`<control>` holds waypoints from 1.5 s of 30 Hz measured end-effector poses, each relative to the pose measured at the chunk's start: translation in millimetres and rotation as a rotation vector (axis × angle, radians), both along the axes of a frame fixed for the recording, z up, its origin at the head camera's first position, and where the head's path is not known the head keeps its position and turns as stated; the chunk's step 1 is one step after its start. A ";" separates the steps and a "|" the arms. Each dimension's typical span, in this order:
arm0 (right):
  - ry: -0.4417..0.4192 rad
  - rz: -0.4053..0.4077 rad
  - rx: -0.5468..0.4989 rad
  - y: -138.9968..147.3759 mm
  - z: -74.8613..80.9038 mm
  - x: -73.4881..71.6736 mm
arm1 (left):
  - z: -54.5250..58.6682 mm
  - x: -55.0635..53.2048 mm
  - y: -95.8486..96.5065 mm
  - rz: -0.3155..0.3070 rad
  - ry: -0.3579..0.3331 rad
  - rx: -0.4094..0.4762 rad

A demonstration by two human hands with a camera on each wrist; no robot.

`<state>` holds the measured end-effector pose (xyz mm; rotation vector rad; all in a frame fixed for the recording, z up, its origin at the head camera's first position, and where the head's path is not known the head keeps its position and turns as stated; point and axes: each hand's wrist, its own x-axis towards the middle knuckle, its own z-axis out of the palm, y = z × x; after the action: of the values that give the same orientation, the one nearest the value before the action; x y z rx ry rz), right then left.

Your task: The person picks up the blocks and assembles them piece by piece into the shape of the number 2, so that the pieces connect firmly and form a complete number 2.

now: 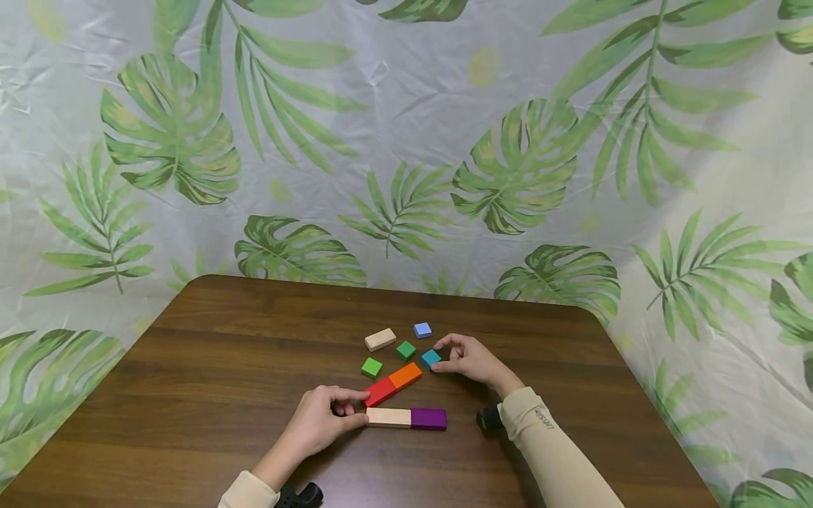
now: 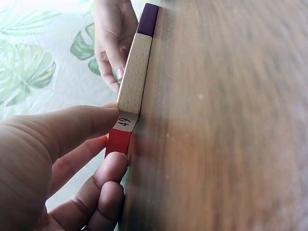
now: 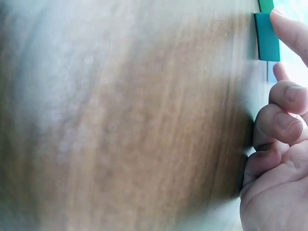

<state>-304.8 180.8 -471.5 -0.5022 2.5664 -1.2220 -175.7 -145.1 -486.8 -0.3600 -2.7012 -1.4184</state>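
My left hand [image 1: 324, 420] has its thumb at the left end of a plain wooden block [image 1: 389, 418] and its index fingertip at the red block [image 1: 381, 392]; the other fingers curl under. A purple block [image 1: 428, 419] meets the wooden one end to end, and an orange block [image 1: 405, 375] continues the red one in a slanted row. In the left wrist view the wooden block's end [image 2: 125, 121] bears the number 49. With thumb and index finger, my right hand [image 1: 473, 361] pinches a small teal block [image 1: 431, 360], also visible in the right wrist view.
Behind the rows lie a light green block [image 1: 371, 367], a darker green block [image 1: 406, 351], a blue block [image 1: 422, 330] and another plain wooden block [image 1: 380, 339]. They rest on a brown wooden table [image 1: 190, 367]. A leaf-patterned cloth [image 1: 406, 141] hangs beyond its far edge.
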 end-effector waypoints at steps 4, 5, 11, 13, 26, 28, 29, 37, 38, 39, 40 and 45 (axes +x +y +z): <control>0.006 -0.008 0.002 -1.7 -0.5 0.5 | 0.3 0.5 -0.3 -0.003 0.004 0.008; 0.007 -0.010 0.003 -2.1 -0.6 0.6 | 0.7 0.7 -0.4 -0.002 0.000 0.011; 0.004 -0.030 0.021 -4.0 -0.6 0.8 | 1.5 1.9 -0.7 -0.003 -0.006 0.024; 0.006 -0.036 0.026 -5.1 -1.1 0.7 | 1.8 2.2 -1.0 -0.007 -0.005 0.024; 0.018 -0.047 0.054 -6.8 -1.7 0.3 | 3.0 1.9 -1.3 -0.017 -0.013 0.034; 0.014 -0.046 0.054 -6.6 -1.5 -0.1 | 3.0 1.6 -1.3 -0.019 -0.016 0.038; 0.014 -0.042 0.053 -6.4 -1.4 -0.3 | 2.6 1.2 -1.2 -0.018 -0.015 0.037; 0.005 -0.025 0.030 -7.0 2.2 2.7 | 1.6 0.1 -0.2 -0.001 -0.020 0.022; 0.006 -0.023 0.030 -7.2 2.3 3.0 | 1.7 0.4 -0.3 -0.003 -0.017 0.025; 0.007 -0.022 0.030 -7.2 2.3 3.0 | 1.8 0.6 -0.5 -0.006 -0.015 0.028; 0.008 -0.019 0.030 -7.2 2.1 3.1 | 2.0 0.9 -0.7 -0.007 -0.014 0.032; 0.010 -0.011 0.034 -7.1 0.2 2.3 | 3.7 2.2 -0.9 -0.009 -0.016 0.035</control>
<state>-302.5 173.7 -471.3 -0.4892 2.5964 -1.1807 -173.6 -146.0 -483.2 -0.3595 -2.6874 -1.4749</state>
